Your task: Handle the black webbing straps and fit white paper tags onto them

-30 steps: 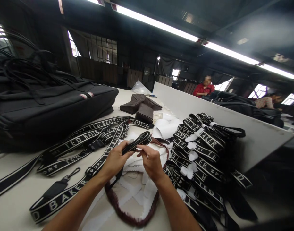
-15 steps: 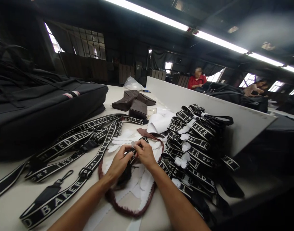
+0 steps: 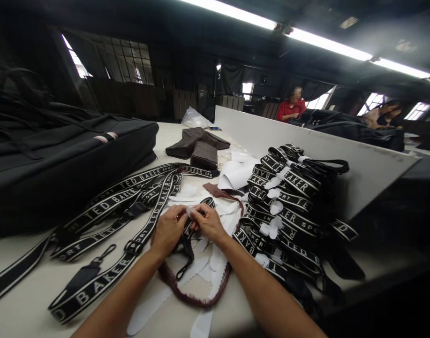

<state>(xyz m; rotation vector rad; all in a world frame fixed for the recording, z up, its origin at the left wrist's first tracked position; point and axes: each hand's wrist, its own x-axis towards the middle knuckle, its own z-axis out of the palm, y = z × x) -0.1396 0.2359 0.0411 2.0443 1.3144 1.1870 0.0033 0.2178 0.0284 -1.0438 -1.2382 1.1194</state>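
Over the white scraps, my right hand [image 3: 209, 223] is closed around a folded black webbing strap [image 3: 209, 202], whose loop sticks out beyond the fingers. The fingertips of my left hand [image 3: 169, 229] pinch a small white piece [image 3: 189, 211], paper or tape, at the strap, close to my right thumb. A black clip [image 3: 185, 268] hangs from the strap below my hands. Part of the bundle is hidden by my fingers. Left of me lie loose lettered straps [image 3: 118, 212] with buckles and a snap hook. To the right is a stack of folded straps [image 3: 283, 206] wrapped with white pieces.
Under my hands lie white paper scraps [image 3: 215, 263] and a dark red ring-shaped strip [image 3: 190, 300]. A large black bag [image 3: 70, 164] fills the left. Brown pouches [image 3: 204, 155] and a white divider board [image 3: 306, 141] stand farther back. People work beyond the board.
My left hand has shifted slightly left and up, its fingertips now at the white piece. The clip below the bundle has come into view. The camera view has shifted a little.
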